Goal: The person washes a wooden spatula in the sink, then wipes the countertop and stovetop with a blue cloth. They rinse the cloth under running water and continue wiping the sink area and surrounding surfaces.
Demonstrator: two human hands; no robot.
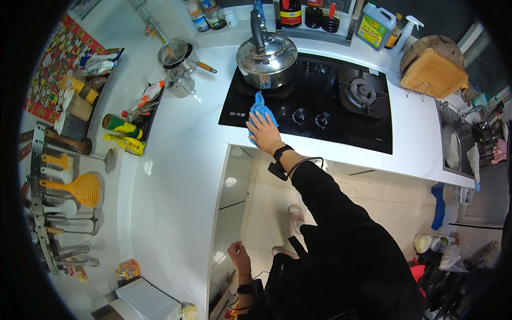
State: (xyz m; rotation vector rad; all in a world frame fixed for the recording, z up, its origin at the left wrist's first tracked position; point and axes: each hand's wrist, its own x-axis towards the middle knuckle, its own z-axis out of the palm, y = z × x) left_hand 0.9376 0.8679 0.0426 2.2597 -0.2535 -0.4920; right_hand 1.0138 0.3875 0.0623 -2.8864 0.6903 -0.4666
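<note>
My right hand lies flat on a blue cloth, fingers spread, at the front left edge of the black glass gas hob. The cloth reaches back towards a steel pot with a glass lid, which stands on the left burner. Two control knobs are to the right of the hand, and the right burner is bare. Low in the view, my left hand hangs beside the counter edge with its fingers curled; nothing can be made out in it.
A strainer and a glass jug stand left of the hob. Utensils hang on a wall rail at far left. Bottles line the back ledge. Cutting boards and a sink are at right.
</note>
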